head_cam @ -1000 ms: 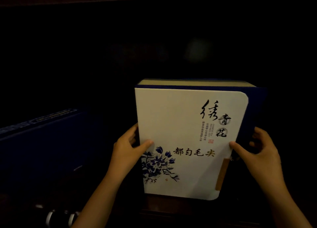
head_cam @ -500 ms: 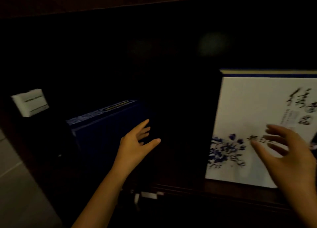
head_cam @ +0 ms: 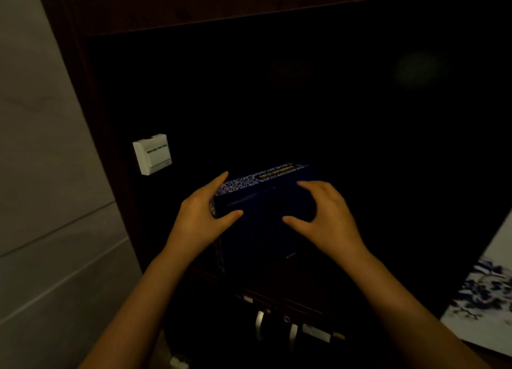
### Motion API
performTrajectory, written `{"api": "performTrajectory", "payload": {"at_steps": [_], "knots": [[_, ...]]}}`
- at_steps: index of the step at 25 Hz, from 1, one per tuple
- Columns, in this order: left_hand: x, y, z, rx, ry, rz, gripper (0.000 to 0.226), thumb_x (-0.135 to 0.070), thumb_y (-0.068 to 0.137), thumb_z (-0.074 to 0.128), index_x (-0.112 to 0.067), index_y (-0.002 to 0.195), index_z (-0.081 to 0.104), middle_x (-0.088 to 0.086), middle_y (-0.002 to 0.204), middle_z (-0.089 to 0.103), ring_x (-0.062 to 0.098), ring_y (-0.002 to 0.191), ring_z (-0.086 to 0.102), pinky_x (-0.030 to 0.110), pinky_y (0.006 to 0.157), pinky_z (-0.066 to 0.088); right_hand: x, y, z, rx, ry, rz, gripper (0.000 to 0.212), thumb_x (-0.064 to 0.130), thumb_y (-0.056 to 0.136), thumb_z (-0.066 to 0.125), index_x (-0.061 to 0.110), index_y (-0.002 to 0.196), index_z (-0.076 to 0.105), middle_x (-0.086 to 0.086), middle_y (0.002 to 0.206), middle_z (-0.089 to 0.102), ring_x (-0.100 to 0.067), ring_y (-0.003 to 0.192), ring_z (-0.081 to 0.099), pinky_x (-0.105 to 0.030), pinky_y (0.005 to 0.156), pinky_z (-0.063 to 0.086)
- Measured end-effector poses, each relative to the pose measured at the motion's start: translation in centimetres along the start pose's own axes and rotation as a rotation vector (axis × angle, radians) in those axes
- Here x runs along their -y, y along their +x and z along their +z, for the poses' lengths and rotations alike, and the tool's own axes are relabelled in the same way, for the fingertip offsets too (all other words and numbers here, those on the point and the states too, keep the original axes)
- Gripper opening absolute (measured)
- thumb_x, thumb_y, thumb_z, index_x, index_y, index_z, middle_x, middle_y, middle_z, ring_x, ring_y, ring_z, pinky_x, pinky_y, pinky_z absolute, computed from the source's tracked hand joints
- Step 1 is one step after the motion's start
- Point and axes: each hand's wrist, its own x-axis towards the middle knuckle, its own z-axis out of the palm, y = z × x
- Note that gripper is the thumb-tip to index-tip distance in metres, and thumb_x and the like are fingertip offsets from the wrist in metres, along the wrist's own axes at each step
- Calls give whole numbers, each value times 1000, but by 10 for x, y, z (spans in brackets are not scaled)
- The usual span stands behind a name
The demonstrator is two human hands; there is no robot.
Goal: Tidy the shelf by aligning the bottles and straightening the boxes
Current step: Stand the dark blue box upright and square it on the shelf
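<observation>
A dark blue box (head_cam: 263, 202) with a patterned top strip and gold lettering stands in the dark wooden shelf, its top turned slightly askew. My left hand (head_cam: 202, 216) clasps its upper left corner, fingers along the side and thumb on the front face. My right hand (head_cam: 324, 216) curls over the top edge further right, thumb pressed on the front. The white box with blue flowers (head_cam: 487, 299) stands at the far right edge of the view, partly cut off, with no hand on it. No bottles show.
A small white card-like box (head_cam: 152, 153) sits at the shelf's left back. The shelf's dark side post (head_cam: 91, 119) borders a grey panelled wall (head_cam: 41, 174) on the left. Metal handles (head_cam: 260, 323) show on the cabinet front below the shelf board.
Both hands let go of the white flowered box and moved left onto the dark blue box. The view swung left, so the white box slid to the right edge.
</observation>
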Motion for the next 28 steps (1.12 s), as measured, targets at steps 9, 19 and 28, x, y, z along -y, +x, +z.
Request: {"api": "performTrajectory", "payload": {"at_steps": [9,19,28], "knots": [[61,86,5,413,60,-190,57,-41,81,63,-31,134,44,3,149,32,15,136,29,17,106,27,13,69,101,264,-296,-138,119,87,51,44,21,144,9,-13,156,4,-23,143,-3,-54,106,-20],[70,87,12,358,-19,-109,54,-39,76,66,-27,127,53,-1,130,49,10,120,45,16,98,34,38,58,108,222,-317,-129,111,76,61,47,6,141,16,-21,152,14,-28,142,5,-59,107,-15],[41,54,22,422,164,67,63,-62,77,40,-39,136,35,-16,151,24,11,137,21,30,116,16,-4,52,59,412,-236,-225,108,68,59,56,18,144,10,-6,156,7,-14,141,-2,-48,109,-19]]}}
